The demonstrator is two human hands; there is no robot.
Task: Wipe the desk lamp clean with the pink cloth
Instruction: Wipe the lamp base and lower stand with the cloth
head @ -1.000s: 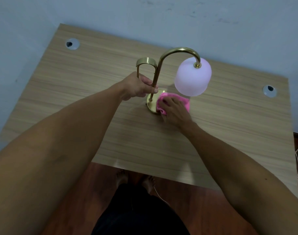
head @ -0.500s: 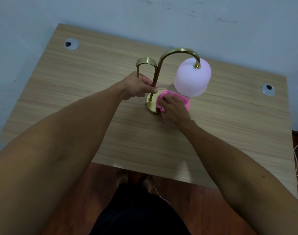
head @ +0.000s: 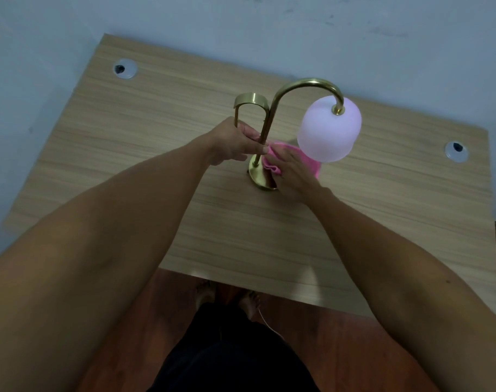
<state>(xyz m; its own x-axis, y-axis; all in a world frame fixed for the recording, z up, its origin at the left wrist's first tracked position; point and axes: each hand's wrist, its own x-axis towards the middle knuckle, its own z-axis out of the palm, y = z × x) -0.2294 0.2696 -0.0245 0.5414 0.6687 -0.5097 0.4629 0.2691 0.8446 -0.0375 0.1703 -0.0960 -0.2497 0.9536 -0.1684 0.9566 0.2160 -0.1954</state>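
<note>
A brass desk lamp (head: 303,86) with a curved neck, a looped handle and a frosted white shade (head: 328,128) stands in the middle of the wooden desk (head: 156,131). My left hand (head: 235,141) grips the lamp's upright stem. My right hand (head: 293,174) presses the pink cloth (head: 309,162) onto the round brass base (head: 259,178), under the shade. Most of the cloth is hidden by my fingers and the shade.
Two grey cable grommets sit in the desk, one at the back left (head: 124,69) and one at the right (head: 456,150). A pale blue wall runs behind the desk. My feet (head: 227,298) stand on the reddish wooden floor (head: 340,335) by the front edge.
My right hand has slid the pink cloth a little away from me across the lamp base, toward the stem. My left hand keeps its grip on the stem.
</note>
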